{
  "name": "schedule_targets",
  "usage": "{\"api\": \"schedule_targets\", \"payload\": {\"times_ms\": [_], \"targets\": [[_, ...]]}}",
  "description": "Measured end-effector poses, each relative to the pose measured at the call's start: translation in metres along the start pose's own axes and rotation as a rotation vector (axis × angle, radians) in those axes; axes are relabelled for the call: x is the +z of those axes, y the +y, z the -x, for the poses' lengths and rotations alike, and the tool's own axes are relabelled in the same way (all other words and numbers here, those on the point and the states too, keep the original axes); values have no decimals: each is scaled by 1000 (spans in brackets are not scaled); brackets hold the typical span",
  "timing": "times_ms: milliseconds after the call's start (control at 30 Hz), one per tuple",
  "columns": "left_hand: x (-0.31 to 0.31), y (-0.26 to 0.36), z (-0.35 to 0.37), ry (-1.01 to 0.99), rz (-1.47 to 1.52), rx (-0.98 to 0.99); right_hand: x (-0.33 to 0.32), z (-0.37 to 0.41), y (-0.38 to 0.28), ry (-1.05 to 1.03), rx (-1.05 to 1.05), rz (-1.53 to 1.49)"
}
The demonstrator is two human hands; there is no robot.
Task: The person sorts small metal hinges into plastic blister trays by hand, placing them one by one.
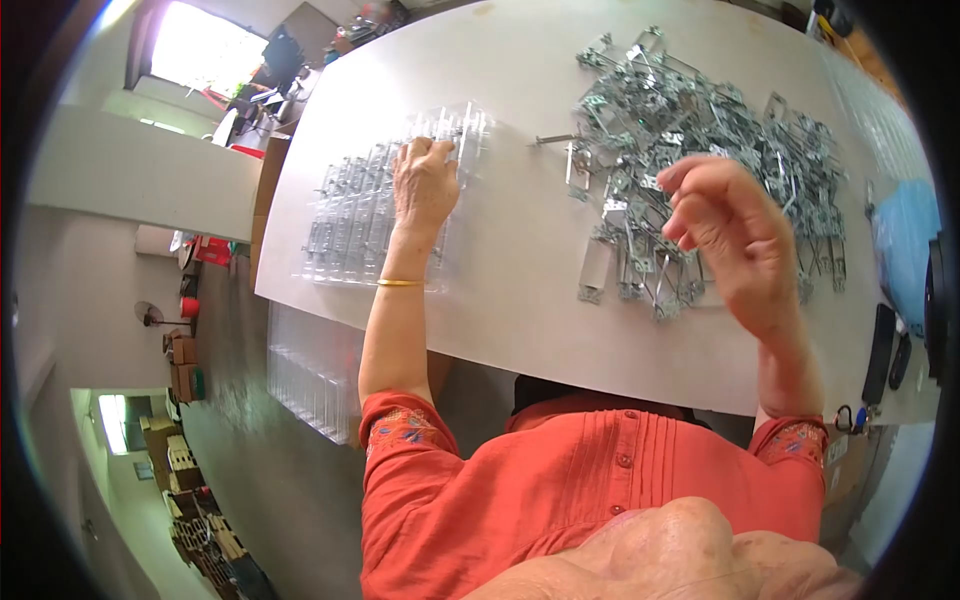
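Observation:
My left hand (425,188) reaches over a clear plastic tray (350,262) with rows of slots. Its fingers are bent down together at the tray's far part, and whatever they pinch is hidden beneath them. Small metal parts (345,180) lie in several of the tray's rows. My right hand (738,240) is raised in front of a large heap of metal brackets (690,130) with thin rods. Its fingers are loosely curled, with the thumb apart from them, and nothing shows between them.
At the right edge sit a blue plastic bag (905,255) and a black elongated object (880,350). More clear trays (310,375) are stacked below the table's (520,290) left edge. Cardboard boxes (185,365) and a fan (150,314) stand farther off.

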State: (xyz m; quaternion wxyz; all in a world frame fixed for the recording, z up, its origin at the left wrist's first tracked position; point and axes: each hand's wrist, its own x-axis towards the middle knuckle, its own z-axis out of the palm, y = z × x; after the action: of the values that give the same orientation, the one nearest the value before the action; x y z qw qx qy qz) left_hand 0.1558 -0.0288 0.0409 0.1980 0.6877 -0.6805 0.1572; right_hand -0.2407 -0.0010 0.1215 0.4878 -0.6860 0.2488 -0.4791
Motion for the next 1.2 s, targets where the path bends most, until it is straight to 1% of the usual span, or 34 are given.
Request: {"api": "schedule_targets", "payload": {"times_ms": [67,167,200,267,400,500,733,833,1033,1200], "targets": [[-14,28,4,78,72,55,-12,-1,-7,91,-73,9],[-24,82,24,9,380,58,-26,0,-15,158,-146,38],[-22,97,34,-20,412,69,-26,0,-17,194,-185,16],[-16,123,46,-64,477,95,-30,3,-24,208,-191,52],[-4,155,59,-122,572,73,-33,8,-35,241,-197,97],[-8,181,53,-47,605,203,-32,10,-39,250,-232,129],[-10,215,34,-190,562,430,-35,15,-45,253,-239,88],[-6,221,33,-238,505,481,-38,15,-46,254,-255,96],[-3,226,29,-294,457,490,-43,15,-48,276,-273,122],[-1,238,26,-272,482,613,-44,15,-50,286,-268,142]]}}
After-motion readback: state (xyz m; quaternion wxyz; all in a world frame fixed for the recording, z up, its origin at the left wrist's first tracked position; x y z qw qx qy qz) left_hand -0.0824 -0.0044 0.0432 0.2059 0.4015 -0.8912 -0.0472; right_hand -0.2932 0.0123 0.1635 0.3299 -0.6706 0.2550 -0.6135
